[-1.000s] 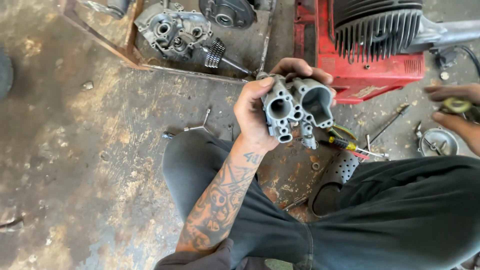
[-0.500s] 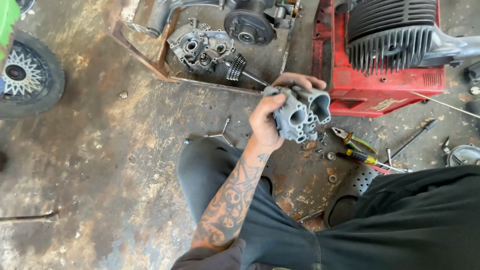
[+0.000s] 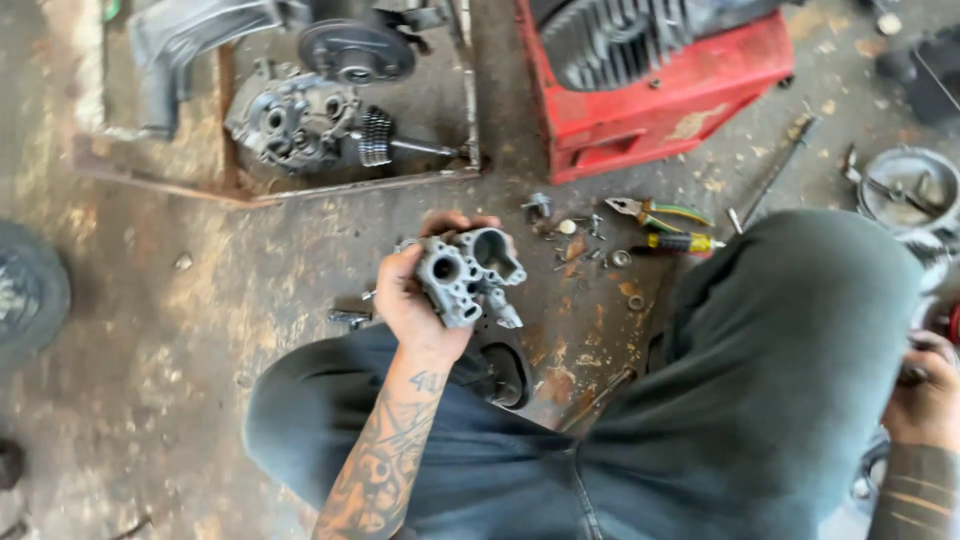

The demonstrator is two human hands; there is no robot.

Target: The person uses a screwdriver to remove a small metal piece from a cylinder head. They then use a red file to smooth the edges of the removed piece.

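Left hand (image 3: pixel 410 305) clasping grey carburetor body (image 3: pixel 465 275), open floor (image 3: pixel 150 330) leftward

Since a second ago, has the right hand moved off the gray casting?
Yes. The right hand left the gray casting and sits low beside the right knee, far from the red engine stand; the left hand alone holds it.

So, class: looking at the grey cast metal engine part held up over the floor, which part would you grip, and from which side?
Grip the metal part around its solid outer body, coming from its left and rear, as the left hand does. Its face carries open bores and small protruding fittings, so palm and fingers are best wrapped round the plain back and edges, probably leaving the openings clear.
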